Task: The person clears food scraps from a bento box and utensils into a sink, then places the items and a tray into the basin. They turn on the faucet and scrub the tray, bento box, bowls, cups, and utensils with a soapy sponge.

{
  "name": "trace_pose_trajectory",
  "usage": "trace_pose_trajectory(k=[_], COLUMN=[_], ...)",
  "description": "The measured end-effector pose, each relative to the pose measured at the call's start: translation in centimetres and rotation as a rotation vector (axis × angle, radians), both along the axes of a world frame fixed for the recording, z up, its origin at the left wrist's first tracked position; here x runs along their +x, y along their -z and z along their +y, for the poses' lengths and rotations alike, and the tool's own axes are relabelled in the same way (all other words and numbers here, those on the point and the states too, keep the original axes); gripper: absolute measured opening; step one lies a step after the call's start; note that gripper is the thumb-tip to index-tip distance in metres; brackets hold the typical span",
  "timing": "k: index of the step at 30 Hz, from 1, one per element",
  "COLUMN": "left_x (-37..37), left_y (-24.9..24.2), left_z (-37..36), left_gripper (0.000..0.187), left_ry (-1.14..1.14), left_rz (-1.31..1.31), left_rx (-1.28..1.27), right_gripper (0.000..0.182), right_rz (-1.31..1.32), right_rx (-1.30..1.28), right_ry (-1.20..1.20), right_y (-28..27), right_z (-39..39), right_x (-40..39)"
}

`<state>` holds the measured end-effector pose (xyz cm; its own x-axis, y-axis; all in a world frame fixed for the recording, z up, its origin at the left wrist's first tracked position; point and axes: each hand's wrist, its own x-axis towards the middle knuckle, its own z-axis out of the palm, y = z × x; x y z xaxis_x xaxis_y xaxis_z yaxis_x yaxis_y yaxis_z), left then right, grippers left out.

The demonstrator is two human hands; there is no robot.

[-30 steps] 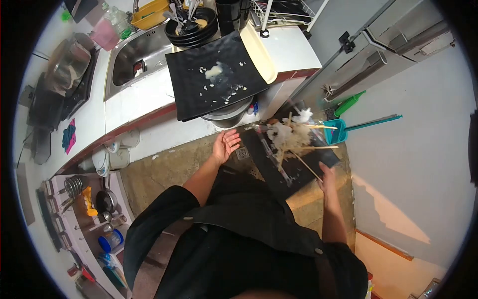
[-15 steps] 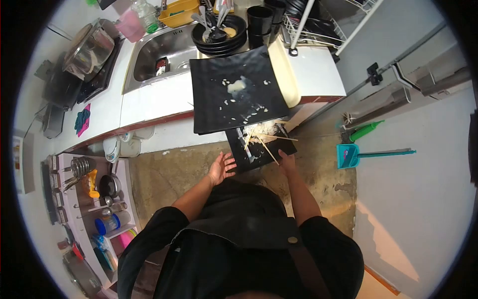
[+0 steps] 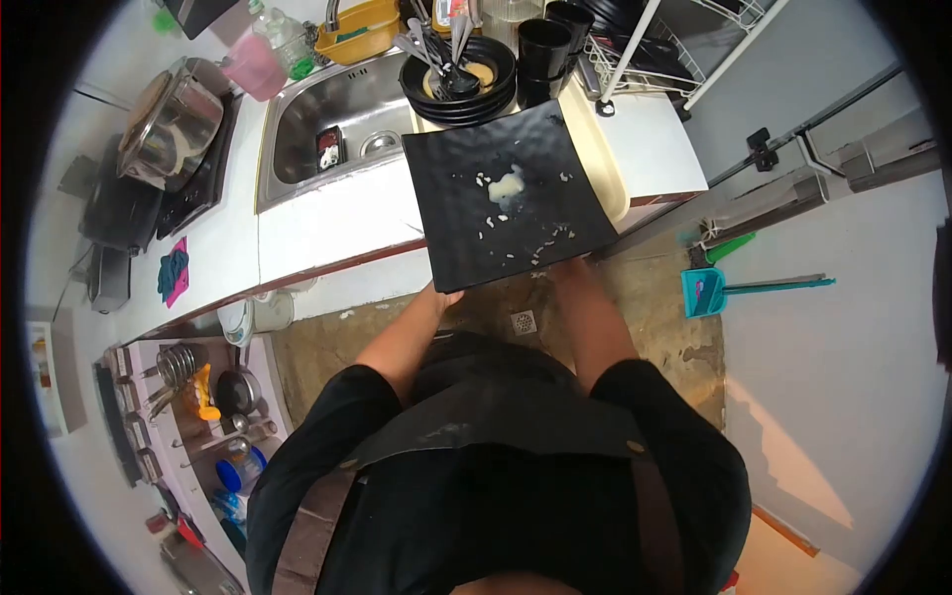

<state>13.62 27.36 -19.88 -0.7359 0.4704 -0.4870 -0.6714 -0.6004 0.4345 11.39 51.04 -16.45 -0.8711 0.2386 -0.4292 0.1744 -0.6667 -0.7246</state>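
Note:
A black square plate (image 3: pixel 511 233) with rice grains and a whitish smear overhangs the counter's front edge, over a cream tray (image 3: pixel 595 149). My left hand (image 3: pixel 450 297) is at the plate's near left corner, mostly hidden beneath it. Under the near right edge, my right hand (image 3: pixel 567 268) is largely covered too. The fingers of both hands are out of sight, so their grip cannot be made out. Behind the plate stands a stack of black bowls (image 3: pixel 458 104) with spoons and forks (image 3: pixel 451 59) in the top one.
A steel sink (image 3: pixel 297 119) holds a small dark object (image 3: pixel 330 147). Black cups (image 3: pixel 543 59) and a white wire rack (image 3: pixel 645 59) stand at the right. A pot (image 3: pixel 178 129) sits on the left. Below are a shelf (image 3: pixel 169 397) and a teal dustpan (image 3: pixel 704 293).
Both hands have moved forward under the upper plate. The lower black plate with rice and chopsticks, earlier by my right hand, has gone out of sight. The view has shifted slightly.

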Motion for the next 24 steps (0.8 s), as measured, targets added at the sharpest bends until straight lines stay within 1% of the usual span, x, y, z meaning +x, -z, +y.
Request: trace_pose_trajectory(k=[3,5,8,10,11,12,14,15,18,21,23,24], left_x=[0.7,-0.1,-0.1,0.8,1.1,1.7,3.2,3.5,3.7,2.8,2.1,1.5], left_y=[-0.9,-1.9,2.1,4.4,4.8,4.3,2.7,2.3,1.3,1.0,1.4,0.6], left_z=[0.0,0.5,1.3,1.3,1.3,1.5,2.1,2.2,2.6,2.4,2.0,2.1], left_gripper=[0.033,0.032,0.029,0.025,0.024,0.024,0.024,0.025,0.021,0.022,0.025,0.026], left_ry=[0.007,0.011,-0.108,-0.022,0.019,0.009,-0.007,-0.009,-0.061,-0.022,0.022,0.045], left_rz=[-0.021,-0.011,-0.122,-0.146,-0.155,-0.172,-0.208,-0.213,-0.161,-0.102,-0.048,-0.016], left_rx=[0.005,0.01,0.037,0.044,0.05,-0.013,-0.139,-0.12,-0.229,-0.25,-0.198,-0.172], right_gripper=[0.036,0.036,0.036,0.036,0.036,0.036,0.033,0.032,0.026,0.021,0.019,0.019], right_rz=[0.021,0.047,0.01,-0.096,-0.162,-0.224,-0.252,-0.268,-0.329,-0.334,-0.323,-0.313], right_rx=[-0.024,-0.038,-0.042,-0.01,0.007,0.028,0.0,-0.017,0.093,0.178,0.3,0.362], right_ry=[-0.017,-0.04,-0.077,-0.111,-0.13,-0.15,-0.191,-0.211,-0.182,-0.17,-0.274,-0.324], right_y=[0.2,-0.3,0.9,4.6,7.0,8.7,8.7,8.7,8.1,7.1,6.5,6.5], right_z=[0.1,0.3,0.7,1.2,1.5,1.8,2.0,2.0,2.5,3.5,4.1,4.4], right_x=[0.3,0.3,2.9,5.1,6.0,6.7,7.8,8.2,7.6,6.8,5.7,4.9])
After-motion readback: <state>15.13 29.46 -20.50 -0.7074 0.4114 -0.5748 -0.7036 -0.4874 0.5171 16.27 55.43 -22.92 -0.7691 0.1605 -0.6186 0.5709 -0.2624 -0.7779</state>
